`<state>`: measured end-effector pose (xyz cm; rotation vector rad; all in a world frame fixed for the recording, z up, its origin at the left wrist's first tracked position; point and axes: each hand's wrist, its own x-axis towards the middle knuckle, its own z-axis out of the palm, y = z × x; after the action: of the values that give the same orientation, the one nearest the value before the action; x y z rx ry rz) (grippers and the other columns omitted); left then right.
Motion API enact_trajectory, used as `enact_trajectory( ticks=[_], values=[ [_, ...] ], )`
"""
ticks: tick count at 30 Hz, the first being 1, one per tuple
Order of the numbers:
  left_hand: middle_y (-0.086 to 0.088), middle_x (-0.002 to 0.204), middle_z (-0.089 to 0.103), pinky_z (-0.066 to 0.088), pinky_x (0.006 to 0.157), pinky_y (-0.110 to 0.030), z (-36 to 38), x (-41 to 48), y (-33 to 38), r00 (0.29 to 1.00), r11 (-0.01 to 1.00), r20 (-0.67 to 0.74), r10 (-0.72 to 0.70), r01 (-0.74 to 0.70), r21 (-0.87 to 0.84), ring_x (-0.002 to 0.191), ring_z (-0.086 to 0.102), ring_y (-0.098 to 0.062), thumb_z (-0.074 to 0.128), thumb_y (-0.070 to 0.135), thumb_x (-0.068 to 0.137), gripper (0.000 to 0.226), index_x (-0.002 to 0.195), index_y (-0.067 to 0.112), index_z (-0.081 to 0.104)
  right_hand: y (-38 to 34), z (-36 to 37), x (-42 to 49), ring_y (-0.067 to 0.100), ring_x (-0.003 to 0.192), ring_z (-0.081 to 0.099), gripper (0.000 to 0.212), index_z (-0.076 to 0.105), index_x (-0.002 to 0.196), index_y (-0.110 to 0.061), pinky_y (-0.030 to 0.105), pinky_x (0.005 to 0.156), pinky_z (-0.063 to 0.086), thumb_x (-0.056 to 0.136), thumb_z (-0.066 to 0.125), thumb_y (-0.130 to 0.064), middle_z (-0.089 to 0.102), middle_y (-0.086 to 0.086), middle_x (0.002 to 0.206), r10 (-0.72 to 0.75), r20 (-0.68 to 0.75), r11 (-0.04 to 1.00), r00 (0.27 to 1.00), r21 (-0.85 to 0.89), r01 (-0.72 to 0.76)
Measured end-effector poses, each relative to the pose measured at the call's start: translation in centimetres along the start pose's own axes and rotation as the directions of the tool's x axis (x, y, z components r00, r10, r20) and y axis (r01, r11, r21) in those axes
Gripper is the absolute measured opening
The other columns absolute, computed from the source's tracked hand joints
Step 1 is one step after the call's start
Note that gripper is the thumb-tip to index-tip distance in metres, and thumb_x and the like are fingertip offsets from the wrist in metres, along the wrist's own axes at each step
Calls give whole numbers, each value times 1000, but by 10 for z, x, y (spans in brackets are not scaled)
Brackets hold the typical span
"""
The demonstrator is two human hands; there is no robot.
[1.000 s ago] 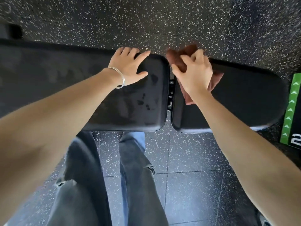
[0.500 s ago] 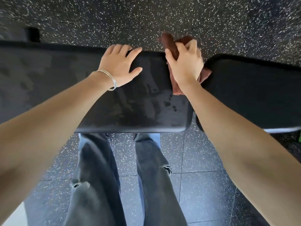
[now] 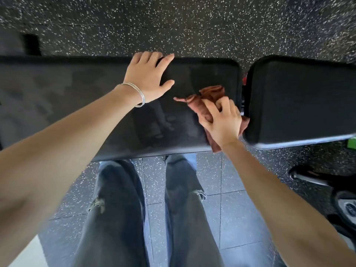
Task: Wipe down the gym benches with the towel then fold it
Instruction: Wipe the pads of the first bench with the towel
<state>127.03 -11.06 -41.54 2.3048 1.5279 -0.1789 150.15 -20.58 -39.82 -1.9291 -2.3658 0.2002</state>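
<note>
**Rust-brown towel (image 3: pixel 211 93) bunched on the right end of the long pad (image 3: pixel 86 116)**

Two black padded bench sections, smooth matte vinyl with rounded corners. Long pad across left and centre, shorter pad (image 3: pixel 300 97) to the right. Narrow gap between them, with a spot of red (image 3: pixel 244 81) inside. Faint smears and dull reflections on the long pad's surface.

Left hand (image 3: pixel 148 78) released and laid flat on the far edge of the long pad. Fingers straight and slightly spread, tips over the far lip, thumb out to the right. Thin silver bangles (image 3: pixel 139 96) round that wrist.

Right hand (image 3: pixel 221 122) clenched round the towel, fingers curled into soft cloth. Towel crumpled into folds, one twisted point stretched toward the left. Lying on the long pad just beside the gap, with a corner hanging over the near edge below the wrist.

Dark rubber floor (image 3: pixel 173 26) flecked with white on the far side of the pads, and square tiles of the same speckle on the near side. Faded grey jeans (image 3: pixel 115 209) with ripped knees just below the long pad's near edge. Patch of bright green (image 3: pixel 351 143) under the shorter pad. Blurred dark wheel (image 3: pixel 346 206) at lower right.
</note>
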Motion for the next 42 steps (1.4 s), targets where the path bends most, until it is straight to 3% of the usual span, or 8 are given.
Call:
enact_trajectory(
  ticks=[6, 9, 14, 18, 24, 30, 35, 42],
  values=[
    [-12, 137, 43, 22, 109, -45, 2, 1, 6, 1000, 1000, -16, -26, 26, -3, 123, 39, -34, 41, 51, 90, 66, 145, 18, 28, 12, 4, 127, 30, 104, 50, 47, 57, 120, -24, 39, 83, 42, 87, 42, -53, 50, 11, 119, 436, 3, 899, 900, -57, -435],
    [-13, 138, 41, 20, 111, -46, 9, -1, 6, 999, 1000, -43, -24, 25, 9, 124, 38, -35, 40, 51, 90, 67, 146, 17, 27, 9, 5, 126, 30, 103, 49, 45, 56, 120, -25, 40, 84, 42, 88, 41, -52, 50, 11, 117, 310, 44, 949, 950, -77, -306],
    [-14, 140, 40, 18, 112, -48, 7, -2, 4, 999, 1000, -37, -20, 20, -15, 126, 37, -36, 40, 51, 90, 68, 147, 17, 26, -4, 6, 31, 34, 77, 56, 34, 68, 110, -19, 40, 67, 48, 83, 60, -38, 58, 18, 89, 311, -77, 950, 947, 68, -306],
    [-10, 145, 36, 13, 115, -48, 1, -5, 3, 1000, 999, -4, -16, 16, -45, 134, 31, -32, 39, 52, 91, 68, 148, 20, 23, -4, 0, -30, 32, 70, 56, 32, 69, 109, -19, 37, 62, 51, 80, 67, -33, 57, 16, 82, 237, -8, 971, 971, 27, -237],
    [-5, 158, 9, 4, 110, -64, -7, -37, -7, 986, 993, 125, -115, 115, 6, 145, 3, -32, 48, 76, 69, 104, 150, 23, 8, 0, -2, 46, 32, 93, 51, 40, 60, 122, -24, 41, 78, 46, 87, 56, -43, 53, 16, 107, 529, -2, 846, 849, 79, -527],
    [-5, 157, -14, 11, 105, -70, -9, -64, -2, 964, 992, 245, -104, 84, 89, 143, -12, -37, 56, 83, 55, 126, 150, 24, -2, -14, 3, 88, 30, 98, 49, 42, 56, 125, -27, 40, 82, 42, 89, 47, -47, 51, 13, 111, 361, 56, 932, 931, -1, -361],
    [-8, 155, -22, 14, 105, -71, -10, -65, 0, 955, 984, 279, -98, 51, 171, 142, -16, -39, 70, 72, 56, 132, 149, 24, -10, -8, -9, 22, 35, 85, 54, 36, 64, 119, -19, 43, 73, 48, 86, 62, -34, 54, 20, 93, 184, 93, 980, 978, 53, -190],
    [-6, 157, -19, 13, 106, -70, -6, -67, 0, 963, 986, 245, -112, 77, 151, 143, -14, -37, 77, 65, 51, 135, 149, 26, -7, -26, 3, 91, 30, 105, 46, 43, 52, 128, -27, 42, 86, 39, 91, 45, -48, 47, 13, 117, 403, 81, 915, 912, -25, -402]
  ],
)
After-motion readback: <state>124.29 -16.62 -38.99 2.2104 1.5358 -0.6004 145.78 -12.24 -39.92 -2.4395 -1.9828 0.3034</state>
